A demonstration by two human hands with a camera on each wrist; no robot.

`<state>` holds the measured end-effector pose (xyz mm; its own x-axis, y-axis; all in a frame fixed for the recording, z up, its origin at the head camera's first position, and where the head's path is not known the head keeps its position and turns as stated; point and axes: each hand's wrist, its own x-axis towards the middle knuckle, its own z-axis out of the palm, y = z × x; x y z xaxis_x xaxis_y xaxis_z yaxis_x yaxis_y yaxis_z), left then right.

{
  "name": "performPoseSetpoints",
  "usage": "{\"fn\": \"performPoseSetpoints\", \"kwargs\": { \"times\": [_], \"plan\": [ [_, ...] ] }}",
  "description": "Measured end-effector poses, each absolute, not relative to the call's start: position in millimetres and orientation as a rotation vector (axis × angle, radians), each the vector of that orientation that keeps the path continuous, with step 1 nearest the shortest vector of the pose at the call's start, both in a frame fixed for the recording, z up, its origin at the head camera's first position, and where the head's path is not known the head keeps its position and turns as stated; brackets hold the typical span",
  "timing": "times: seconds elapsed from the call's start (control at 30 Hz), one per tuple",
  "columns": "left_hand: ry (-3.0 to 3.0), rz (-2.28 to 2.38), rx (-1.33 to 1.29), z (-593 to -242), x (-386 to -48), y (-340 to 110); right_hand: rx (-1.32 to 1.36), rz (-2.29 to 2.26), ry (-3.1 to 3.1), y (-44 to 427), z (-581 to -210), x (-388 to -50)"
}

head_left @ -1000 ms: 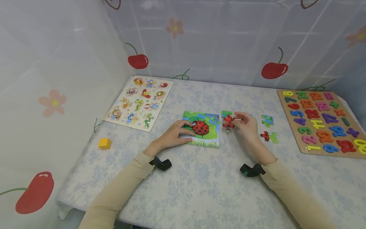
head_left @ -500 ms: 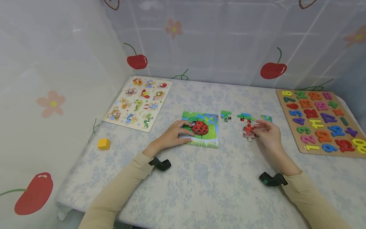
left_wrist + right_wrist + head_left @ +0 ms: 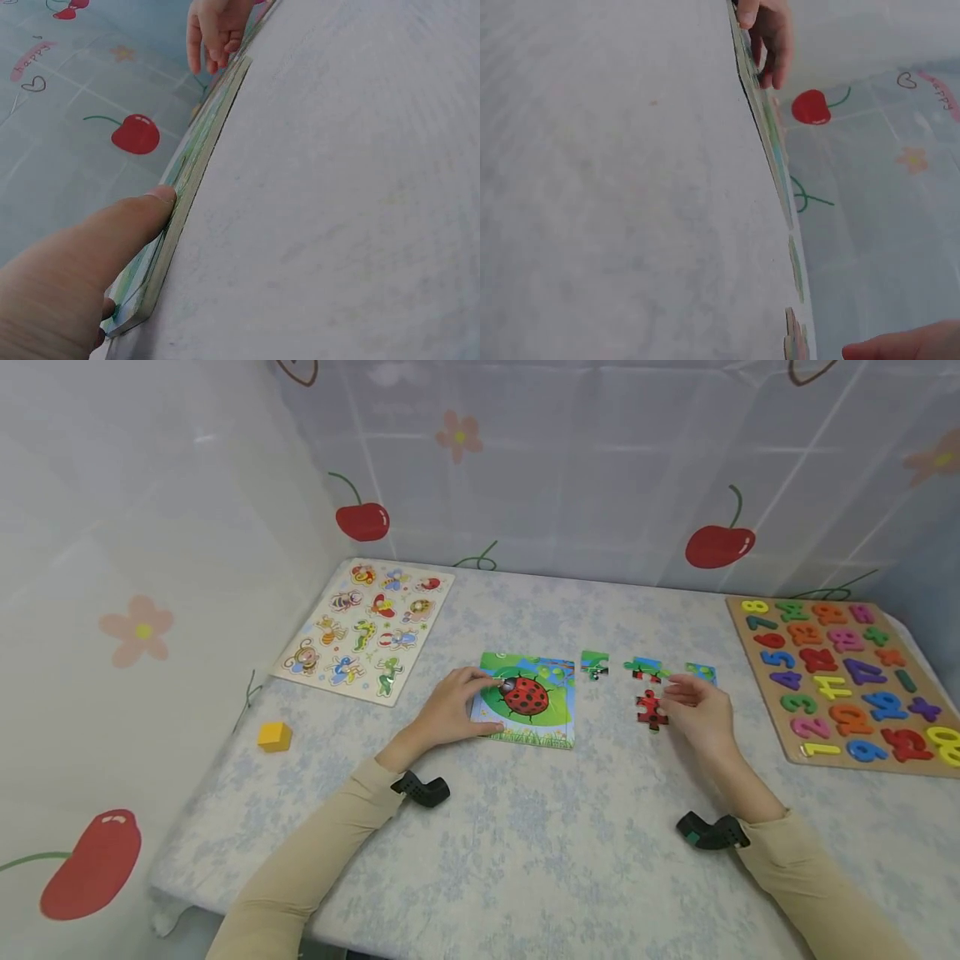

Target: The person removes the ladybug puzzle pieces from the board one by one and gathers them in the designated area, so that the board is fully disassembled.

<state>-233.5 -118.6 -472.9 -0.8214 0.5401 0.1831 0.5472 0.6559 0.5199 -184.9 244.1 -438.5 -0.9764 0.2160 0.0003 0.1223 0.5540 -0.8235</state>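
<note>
A ladybug jigsaw board (image 3: 558, 714) lies flat in the middle of the table in the head view. My left hand (image 3: 450, 706) rests on its left side, fingers spread and the thumb (image 3: 142, 214) touching the board near its front edge. To the right, a red spotted jigsaw piece (image 3: 651, 710) lies on the cloth. My right hand (image 3: 701, 714) is right beside that piece, fingers loosely bent; in the right wrist view its thumb (image 3: 900, 346) stands apart from the pieces. The right hand covers some of the table behind it.
Loose jigsaw pieces lie in a row: a green one (image 3: 595, 663), a green and red one (image 3: 647, 669) and a blue-green one (image 3: 701, 672). An insect puzzle board (image 3: 352, 647) is at back left, a number board (image 3: 847, 693) at right, a yellow block (image 3: 274, 737) at left.
My right hand has carried the red spotted piece rightward from beside the board, set it below the loose row and let it go. The left hand's fingers have lifted slightly, otherwise staying at the board.
</note>
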Motion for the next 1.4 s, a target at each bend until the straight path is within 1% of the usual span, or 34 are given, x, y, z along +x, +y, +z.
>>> {"fn": "performPoseSetpoints", "kwargs": {
  "times": [0.13, 0.27, 0.5, 0.67, 0.83, 1.13, 1.27, 1.4],
  "plan": [
    [-2.891, -0.895, -0.855, -472, -233, -121, -0.215, 1.519, -2.722, 224, -430, -188],
    [-2.927, -0.863, -0.809, -472, -233, -122, -0.049, 1.687, -2.756, 190, -426, -194],
    [-2.969, -0.815, -0.797, -471, -235, -118, 0.288, 1.778, -2.774, 130, -433, -203],
    [-2.971, -0.804, -0.813, -472, -235, -116, 0.394, 1.736, -2.753, 101, -443, -212],
    [-2.97, -0.807, -0.819, -472, -234, -116, 0.435, 1.593, -2.76, 86, -453, -219],
    [-2.959, -0.801, -0.806, -470, -233, -120, 0.554, 1.449, -2.727, 77, -454, -221],
    [-2.965, -0.803, -0.802, -470, -234, -120, 0.547, 1.472, -2.689, 75, -456, -222],
    [-2.963, -0.804, -0.801, -470, -234, -120, 0.446, 1.683, -2.606, 74, -458, -223]
  ]
}}
